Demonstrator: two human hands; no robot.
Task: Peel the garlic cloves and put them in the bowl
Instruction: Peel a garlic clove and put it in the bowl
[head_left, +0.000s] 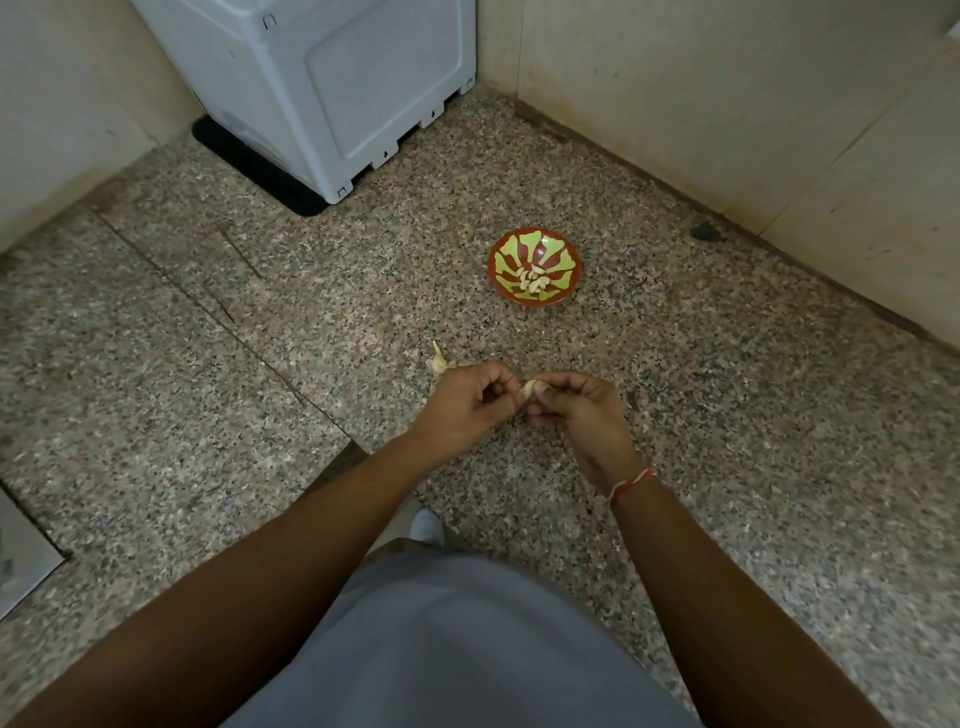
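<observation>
Near the middle of the frame, the left hand (462, 405) curls its fingers beside a garlic clove (529, 388). The small clove stands nearly upright, pinched by the right hand (576, 410). Up and right sits the bowl (535, 267) with peeled cloves (531, 278) on the floor (260, 364).

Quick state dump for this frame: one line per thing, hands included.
garlic clove: held between both hands over the floor, being peeled
left hand: fingers curled, pinching the clove
right hand: fingers curled, pinching the clove
bowl: upright on the floor, several peeled cloves inside
garlic scraps: lying on the floor beside the left hand
</observation>
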